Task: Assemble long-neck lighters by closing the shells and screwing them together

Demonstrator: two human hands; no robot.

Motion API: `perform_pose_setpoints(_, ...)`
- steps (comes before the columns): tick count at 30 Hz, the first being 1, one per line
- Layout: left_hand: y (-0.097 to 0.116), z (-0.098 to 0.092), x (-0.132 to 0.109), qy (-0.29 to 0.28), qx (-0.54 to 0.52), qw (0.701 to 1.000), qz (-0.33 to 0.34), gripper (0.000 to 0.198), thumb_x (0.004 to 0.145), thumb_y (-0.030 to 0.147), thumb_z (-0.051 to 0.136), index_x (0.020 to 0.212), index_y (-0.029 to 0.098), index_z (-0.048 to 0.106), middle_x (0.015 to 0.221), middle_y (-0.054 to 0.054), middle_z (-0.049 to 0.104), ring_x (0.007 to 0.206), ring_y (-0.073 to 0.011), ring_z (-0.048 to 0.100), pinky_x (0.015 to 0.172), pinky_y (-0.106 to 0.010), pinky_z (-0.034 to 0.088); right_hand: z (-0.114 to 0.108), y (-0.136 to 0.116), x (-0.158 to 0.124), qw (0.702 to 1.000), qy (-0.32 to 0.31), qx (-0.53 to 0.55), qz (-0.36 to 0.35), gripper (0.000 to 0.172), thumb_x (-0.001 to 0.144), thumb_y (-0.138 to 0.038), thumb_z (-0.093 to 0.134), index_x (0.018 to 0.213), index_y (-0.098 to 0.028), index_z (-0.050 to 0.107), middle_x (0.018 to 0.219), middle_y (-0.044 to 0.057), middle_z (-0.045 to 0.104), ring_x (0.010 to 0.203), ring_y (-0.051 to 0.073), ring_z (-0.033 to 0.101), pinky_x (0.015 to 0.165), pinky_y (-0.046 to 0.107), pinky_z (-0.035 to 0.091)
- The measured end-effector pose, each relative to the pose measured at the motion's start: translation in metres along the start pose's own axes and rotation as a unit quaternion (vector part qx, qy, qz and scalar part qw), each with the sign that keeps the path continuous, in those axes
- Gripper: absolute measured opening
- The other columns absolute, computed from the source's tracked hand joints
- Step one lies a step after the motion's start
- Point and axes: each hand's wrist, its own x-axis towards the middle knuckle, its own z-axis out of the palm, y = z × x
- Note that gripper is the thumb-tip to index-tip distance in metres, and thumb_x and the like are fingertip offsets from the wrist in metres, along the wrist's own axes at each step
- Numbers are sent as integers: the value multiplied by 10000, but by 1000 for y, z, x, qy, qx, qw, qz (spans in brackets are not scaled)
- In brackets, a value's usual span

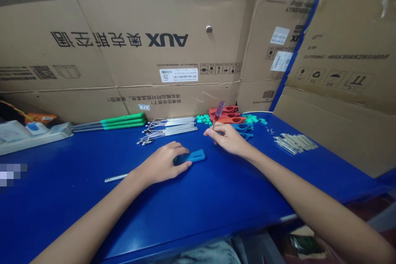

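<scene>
My left hand (165,163) rests on the table, its thumb and fingers closed around a blue plastic handle (196,156) with a dark slot in its top. The handle's left part is hidden under the hand, where a bit of green shows. A slim metal rod (116,178) emerges to the left from behind my wrist; whether it joins the handle cannot be seen. Up and to the right, my right hand (229,137) pinches a small screwdriver (220,110) with a clear purple grip. The screwdriver stands nearly upright, grip up, apart from the blue handle.
Along the back of the blue table (173,214) lie green-handled rods (123,121), silver tubes with wires (176,126), small green parts (203,119), red handles (227,119) and blue handles (243,127). Clear strips (295,143) lie right. A power strip (34,136) sits left. Cardboard (123,16) walls the back.
</scene>
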Motion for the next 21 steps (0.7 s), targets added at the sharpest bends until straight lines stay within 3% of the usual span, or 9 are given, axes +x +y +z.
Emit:
perform_pose_setpoints(2,0,0,0,-2,1,1000,0,371,915,432,509,1131,168,655,1026,-90,661,966,-238,617,878,-367,494,5,3,0,998,-15,57,26,86,871,-245,547,914,-170,558,687,-13,585,595,127,601,568,273,497)
perform_pose_setpoints(7,3,-1,0,-7,-1,1000,2,342,907,404,526,1120,171,657,1016,-86,663,966,-234,620,874,-351,492,16,9,-2,984,-40,157,70,328,750,-198,663,942,-213,397,560,-64,597,467,120,580,437,221,460)
perform_pose_setpoints(10,5,-2,0,-11,-5,1000,7,329,905,394,531,1115,176,658,1015,-80,664,961,-230,623,867,-344,492,18,8,-2,977,-33,196,81,391,742,-173,664,999,-216,372,636,-38,649,530,134,637,454,219,492)
perform_pose_setpoints(16,4,-1,0,-12,-7,1000,13,334,911,397,524,1119,172,656,1025,-81,664,969,-232,618,868,-352,488,13,-5,-4,944,-59,303,117,892,670,-99,733,1380,-254,216,728,-21,668,625,192,696,504,287,583)
perform_pose_setpoints(18,4,-2,0,-13,-7,1000,13,331,912,395,522,1116,173,657,1019,-80,665,963,-230,619,860,-348,490,13,-7,-5,934,-66,329,125,896,664,-67,720,1392,-260,234,726,-23,651,648,200,697,522,315,604)
perform_pose_setpoints(21,4,-2,0,-16,-7,1000,13,322,910,388,527,1114,177,658,1015,-78,664,963,-229,619,862,-346,490,13,-8,-6,927,-69,344,133,711,689,-68,692,1292,-230,353,741,-10,633,690,223,706,527,337,616)
